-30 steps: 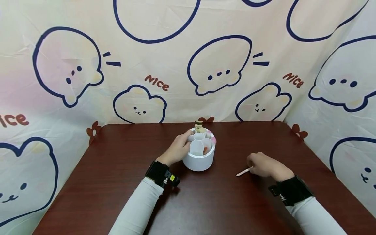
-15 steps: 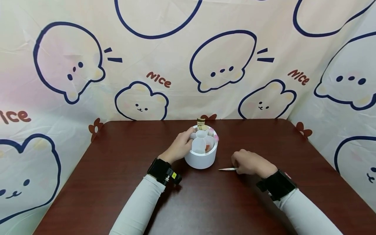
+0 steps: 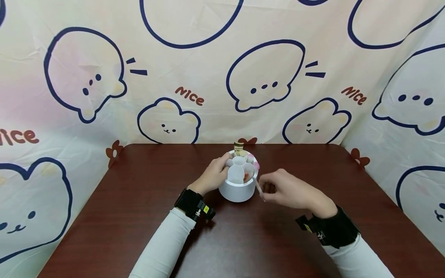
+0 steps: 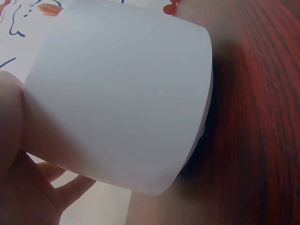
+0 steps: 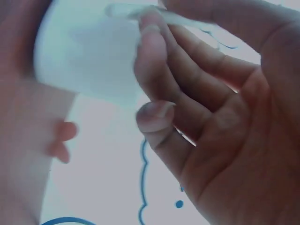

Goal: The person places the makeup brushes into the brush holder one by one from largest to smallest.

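A round white desk organizer (image 3: 237, 192) with several compartments stands on the table. My left hand (image 3: 210, 175) grips its left rim; in the left wrist view the smooth white wall (image 4: 122, 93) fills most of the picture, and some fingers are partly hidden behind it. My right hand (image 3: 290, 189) pinches a slim white pen-like stick (image 3: 258, 187) close to the organizer's right side. The stick points up and to the left, its upper end at the rim; whether it touches cannot be told. In the right wrist view, the stick (image 5: 129, 10) lies between thumb and fingers.
A yellow-green banded item (image 3: 238, 146) sticks up at the organizer's back. Something pink (image 3: 256, 165) shows at its right rim and something orange-brown (image 3: 246, 177) inside. The dark wooden table (image 3: 139, 216) meets a printed cloth backdrop (image 3: 208, 69) behind it.
My right hand has moved left to the organizer with the stick, which has turned from lying nearly level to pointing upward. My left hand keeps its grip on the organizer.
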Tool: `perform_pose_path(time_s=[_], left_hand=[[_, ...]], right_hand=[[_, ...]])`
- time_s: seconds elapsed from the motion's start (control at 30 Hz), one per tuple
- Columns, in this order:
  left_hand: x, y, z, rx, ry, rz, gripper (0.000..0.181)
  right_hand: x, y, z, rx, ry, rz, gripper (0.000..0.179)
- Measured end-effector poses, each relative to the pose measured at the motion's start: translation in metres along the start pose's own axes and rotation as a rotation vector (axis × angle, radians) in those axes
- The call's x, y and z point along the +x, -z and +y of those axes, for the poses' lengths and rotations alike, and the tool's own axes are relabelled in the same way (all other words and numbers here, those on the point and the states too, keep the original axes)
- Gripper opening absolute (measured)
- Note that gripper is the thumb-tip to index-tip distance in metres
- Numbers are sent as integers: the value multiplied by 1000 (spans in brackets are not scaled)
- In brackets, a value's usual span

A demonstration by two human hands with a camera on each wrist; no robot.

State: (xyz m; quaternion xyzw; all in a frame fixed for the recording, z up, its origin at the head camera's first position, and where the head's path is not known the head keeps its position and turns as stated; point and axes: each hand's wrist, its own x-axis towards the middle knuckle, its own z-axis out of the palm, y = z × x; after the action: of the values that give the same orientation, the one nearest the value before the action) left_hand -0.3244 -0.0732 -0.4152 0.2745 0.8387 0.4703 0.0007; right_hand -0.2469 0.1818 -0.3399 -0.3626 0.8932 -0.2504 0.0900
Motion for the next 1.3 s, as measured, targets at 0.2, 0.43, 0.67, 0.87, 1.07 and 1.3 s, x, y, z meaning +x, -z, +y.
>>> perform_pose_path(time_s=[0.2,0.43,0.67,0.87,1.07,1.3], left_hand=[[-1,0,-4,-6,5,8,22],[-2,-4,-5,1,-5,-1,26],[0,-8,-3,-4,-24,-6,27],[0,-6,-3,-5,-29,7,23],[-3,-4,-6,20,-29,16,21],[-3,4,-9,147,-116,76,21]], right_hand=[[18,12,-17,3,38,191,6],[39,9,-20,49,37,311,4],[44,4,-11,50,-8,315,5],[36,14,-12,18,-59,354,11],[26,24,-9,0,-81,390,11],[20,26,11,-75,-211,439,15]])
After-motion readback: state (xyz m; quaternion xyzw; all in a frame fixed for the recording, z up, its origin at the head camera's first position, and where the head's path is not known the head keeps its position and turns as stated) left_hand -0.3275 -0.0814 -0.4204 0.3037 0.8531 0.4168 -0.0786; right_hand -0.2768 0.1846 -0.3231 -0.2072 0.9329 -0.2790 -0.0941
